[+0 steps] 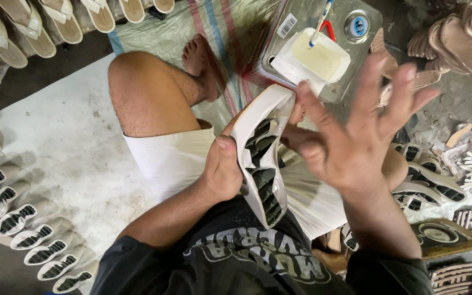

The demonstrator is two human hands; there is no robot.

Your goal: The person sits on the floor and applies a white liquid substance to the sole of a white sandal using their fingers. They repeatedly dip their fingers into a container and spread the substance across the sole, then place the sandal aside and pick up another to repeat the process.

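Note:
My left hand (222, 169) grips a cream sandal sole (261, 153) by its edge, holding it upright over my lap. The sole's underside faces me, with black tread patches. My right hand (356, 125) hovers just right of the sole, fingers spread wide, palm toward me, holding nothing. Its index finger is near the sole's top end. Beyond the hands, a white tub of pale glue (315, 57) with a blue-and-white brush (320, 22) standing in it rests on a metal tin (323, 33).
A row of matching soles (23, 224) lies on the pale floor at left. Finished tan sandals (28, 24) line the top left and top right (460, 35). More soles (435, 188) and scraps pile at right. My bare knee (143, 93) and foot (200, 60) sit ahead.

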